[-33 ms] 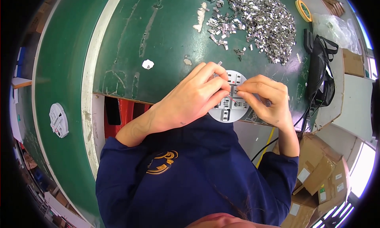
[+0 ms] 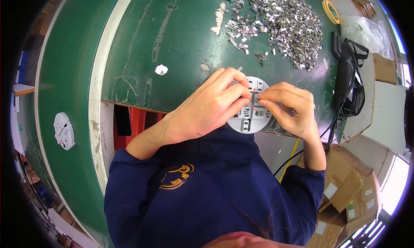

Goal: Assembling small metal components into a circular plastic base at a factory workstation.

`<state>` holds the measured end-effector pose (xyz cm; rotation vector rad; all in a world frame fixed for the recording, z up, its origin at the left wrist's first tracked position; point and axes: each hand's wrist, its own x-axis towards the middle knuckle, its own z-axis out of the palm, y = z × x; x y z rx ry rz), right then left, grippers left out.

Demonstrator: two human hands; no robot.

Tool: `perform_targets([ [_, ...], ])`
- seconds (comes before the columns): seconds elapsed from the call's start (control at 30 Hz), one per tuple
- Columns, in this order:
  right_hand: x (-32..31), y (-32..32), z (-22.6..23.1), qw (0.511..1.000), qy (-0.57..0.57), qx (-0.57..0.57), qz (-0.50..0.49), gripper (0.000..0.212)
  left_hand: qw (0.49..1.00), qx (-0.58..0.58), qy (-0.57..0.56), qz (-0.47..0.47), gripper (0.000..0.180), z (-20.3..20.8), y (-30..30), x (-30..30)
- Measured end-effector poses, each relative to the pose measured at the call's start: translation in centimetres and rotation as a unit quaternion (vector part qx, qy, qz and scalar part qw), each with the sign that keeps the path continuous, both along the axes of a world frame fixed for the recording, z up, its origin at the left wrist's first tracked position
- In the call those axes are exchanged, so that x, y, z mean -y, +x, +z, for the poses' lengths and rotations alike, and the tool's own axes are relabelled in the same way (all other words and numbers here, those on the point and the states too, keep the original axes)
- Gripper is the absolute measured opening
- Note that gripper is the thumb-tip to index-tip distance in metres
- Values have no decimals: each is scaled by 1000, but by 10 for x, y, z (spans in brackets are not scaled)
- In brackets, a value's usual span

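Observation:
A round light-grey plastic disc (image 2: 254, 126) with slots and raised blocks lies at the table's near edge, under both hands. My left hand (image 2: 215, 99) reaches over its left side, thumb and fingers closed together above the middle. By its bent knuckles shows a small metal clip (image 2: 239, 69); whether the hand holds it I cannot tell. From the right, my right hand (image 2: 290, 105) pinches thumb and forefinger together at the disc's centre. What lies between the fingertips of either hand is too small or hidden. A small red spot (image 2: 255, 89) shows on the disc between the hands.
A large heap of small metal clips (image 2: 286, 26) covers the far right. Beyond it are a yellow tape roll (image 2: 330, 12) and a black bag (image 2: 347, 77) with cables. Another grey disc (image 2: 64, 131) lies on the green strip at left. Cardboard boxes (image 2: 349, 183) stand at lower right.

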<state>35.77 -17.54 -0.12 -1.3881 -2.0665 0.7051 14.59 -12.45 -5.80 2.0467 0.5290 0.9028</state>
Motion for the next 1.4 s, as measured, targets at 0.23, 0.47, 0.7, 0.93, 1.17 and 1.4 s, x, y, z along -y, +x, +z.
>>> perform_targets([
  [0.23,-5,0,-4,999,31,17,14,13,1000,11,-1,-6,12,-4,0,-3],
  [0.47,-4,-6,-15,988,117,96,30,15,1000,5,5,9,13,-4,-2,-3],
  [0.7,-5,-8,-23,977,161,125,55,20,1000,9,19,21,14,-6,0,-4],
  [0.93,-5,-11,-16,981,77,156,89,21,999,9,28,22,14,-8,1,-8],
  [1.17,-17,-16,-8,996,6,90,30,9,1000,-4,13,9,19,-11,1,-12],
  [1.4,-25,-10,3,931,-29,-363,-17,32,998,-54,22,23,64,0,-10,-4],
])
